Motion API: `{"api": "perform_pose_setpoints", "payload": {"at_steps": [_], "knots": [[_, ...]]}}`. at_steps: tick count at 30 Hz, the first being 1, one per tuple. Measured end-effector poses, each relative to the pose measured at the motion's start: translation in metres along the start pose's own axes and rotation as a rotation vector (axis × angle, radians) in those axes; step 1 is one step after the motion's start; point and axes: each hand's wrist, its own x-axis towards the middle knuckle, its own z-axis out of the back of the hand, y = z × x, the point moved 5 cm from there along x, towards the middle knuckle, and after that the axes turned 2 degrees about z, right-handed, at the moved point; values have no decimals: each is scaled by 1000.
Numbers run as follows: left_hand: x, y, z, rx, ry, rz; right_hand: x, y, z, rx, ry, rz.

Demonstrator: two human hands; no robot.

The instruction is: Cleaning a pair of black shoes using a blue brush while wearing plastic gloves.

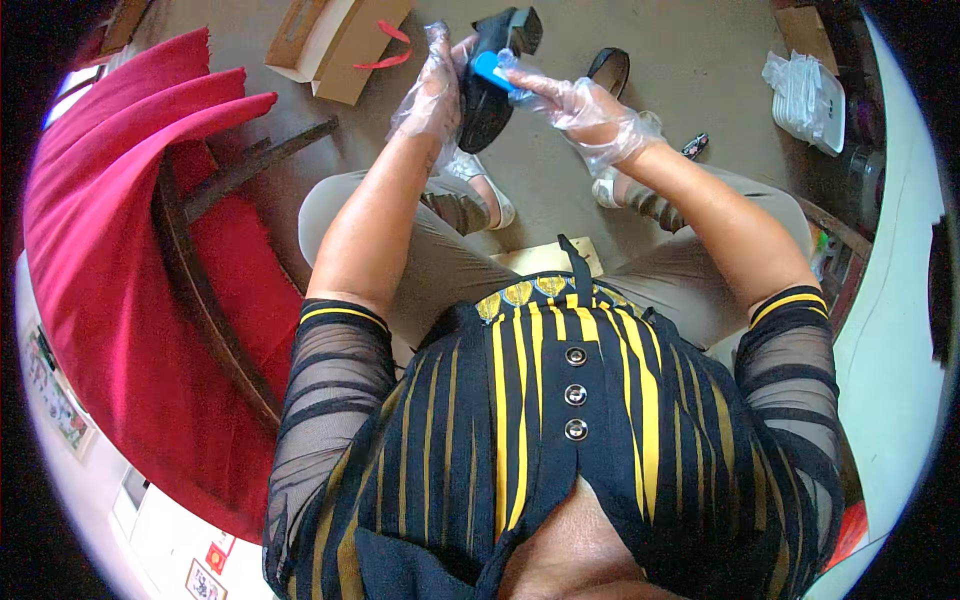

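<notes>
My left hand [437, 88], in a clear plastic glove, grips a black shoe [486, 112] by its side and holds it up off the floor. The shoe's toe end points down toward me. In my right hand [589, 109], also in a thin plastic glove, is a small blue brush or applicator [493, 71], pressed against the shoe's side; its working face is hidden. A second black shoe [609, 69] stands on the floor just past my right hand.
An open cardboard box [341, 56] and a red ribbon [386, 61] lie at the upper left. Red cloth [97, 247] hangs over a dark wooden frame [199, 300] to my left. At right are stacked white trays [810, 105] under plastic. My feet in white shoes [501, 206] rest below.
</notes>
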Motion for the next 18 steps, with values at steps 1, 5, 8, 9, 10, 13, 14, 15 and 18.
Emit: {"api": "perform_pose_setpoints", "payload": {"at_steps": [1,5,8,9,10,13,14,15,18], "knots": [[0,-1,2,-1,-3,-4,-1,7,-1,0,2,5],[-5,12,4,-36,183,25,-1,4,-22,-418,204,-42],[-16,11,-17,180,81,56,4,-59,15,213,20,-87],[-16,12,-19,180,83,55,4,-46,34,74,4,-461],[-14,17,-22,146,133,96,8,-63,33,66,-64,-254],[-13,24,-12,104,179,128,3,-51,-3,189,-49,-129],[-15,17,-12,76,55,137,-4,-41,-17,405,15,-93],[-21,12,-2,45,-92,148,-5,-14,-31,297,175,-293],[-22,14,-9,31,84,142,2,-24,-11,500,24,-51]]}}
